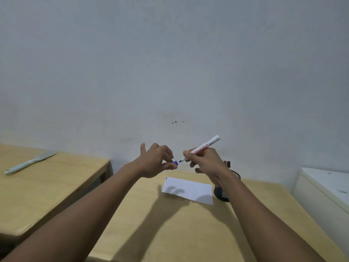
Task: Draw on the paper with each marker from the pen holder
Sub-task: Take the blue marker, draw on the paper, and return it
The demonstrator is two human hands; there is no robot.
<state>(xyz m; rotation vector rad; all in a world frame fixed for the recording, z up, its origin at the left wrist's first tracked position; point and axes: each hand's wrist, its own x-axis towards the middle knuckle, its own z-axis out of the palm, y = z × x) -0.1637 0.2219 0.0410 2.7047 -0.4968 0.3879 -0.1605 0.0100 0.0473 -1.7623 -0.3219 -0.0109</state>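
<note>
My right hand [204, 161] grips a white marker [205, 145] with red print, its bare dark tip pointing left and down. My left hand [157, 160] pinches the marker's blue cap [175, 163] just left of that tip, a small gap between them. Both hands are raised above a white sheet of paper [188, 190] that lies on the wooden table [170, 233]; a short dark mark shows at the sheet's top left corner. The black pen holder [221, 193] stands right of the paper, mostly hidden behind my right forearm, with a dark marker end [227, 163] sticking up.
A second wooden table [47, 186] stands to the left across a gap, with a pale green utensil [30, 162] lying on it. A white cabinet [326, 188] is at the right edge. A plain wall rises right behind the tables.
</note>
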